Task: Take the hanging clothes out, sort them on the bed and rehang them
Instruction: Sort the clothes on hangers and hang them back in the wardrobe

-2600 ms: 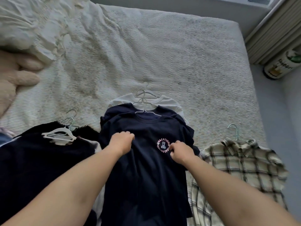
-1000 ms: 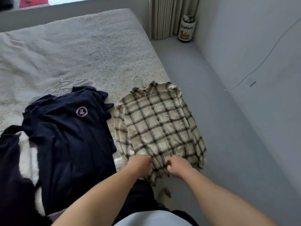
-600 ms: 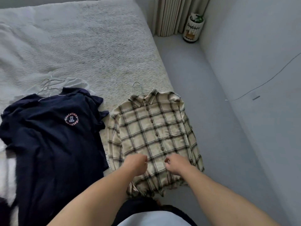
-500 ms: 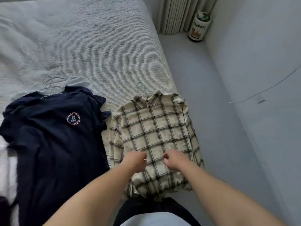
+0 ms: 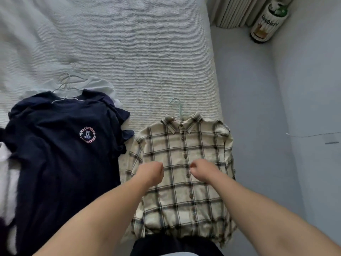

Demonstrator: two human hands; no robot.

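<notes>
A cream plaid shirt [image 5: 181, 174] lies flat on a pale green hanger [image 5: 177, 108] at the bed's right edge, collar away from me. Both my hands hover over its middle, one on each side of the button strip. My left hand [image 5: 152, 173] and my right hand [image 5: 202, 170] have their fingers curled in, and no fabric is bunched or lifted in them. To the left lies a navy T-shirt [image 5: 62, 154] with a round chest print. It sits on a white hanger, on top of a white garment [image 5: 100, 85].
The ribbed grey bedspread [image 5: 129, 43] stretches away beyond the clothes. More dark and white clothing [image 5: 5, 182] sits at the left edge. Right of the bed runs a narrow grey floor strip [image 5: 254, 126], with a wall, a curtain and a printed cylinder [image 5: 267, 23] in the corner.
I turned from the navy T-shirt to the plaid shirt. My two curled hands moved from its hem up to its middle, while the shirt stayed flat.
</notes>
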